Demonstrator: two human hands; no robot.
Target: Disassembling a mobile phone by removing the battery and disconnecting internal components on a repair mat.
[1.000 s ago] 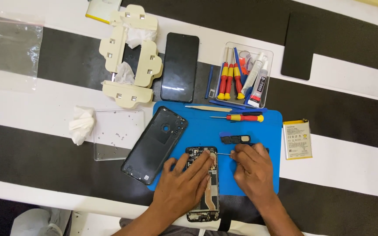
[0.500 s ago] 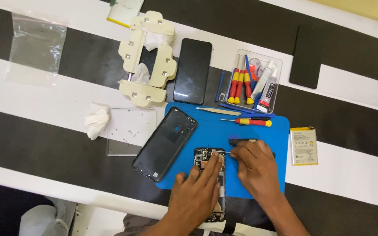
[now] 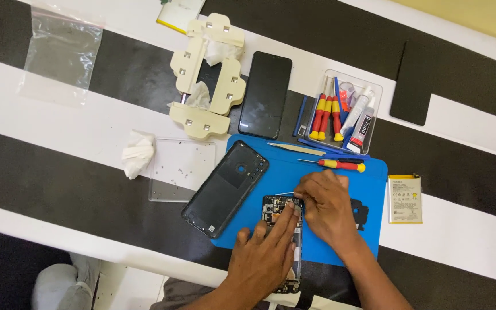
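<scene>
Your black-and-white striped table (image 3: 58,166) carries a blue work mat (image 3: 322,241). On the mat lies a black back cover (image 3: 225,189), and just right of it the opened phone (image 3: 282,209). Your left hand (image 3: 262,261) lies on the phone, fingers stretched flat. Your right hand (image 3: 328,206) has its fingers pinched on thin tweezers (image 3: 285,194), whose tip is over the phone's top edge.
</scene>
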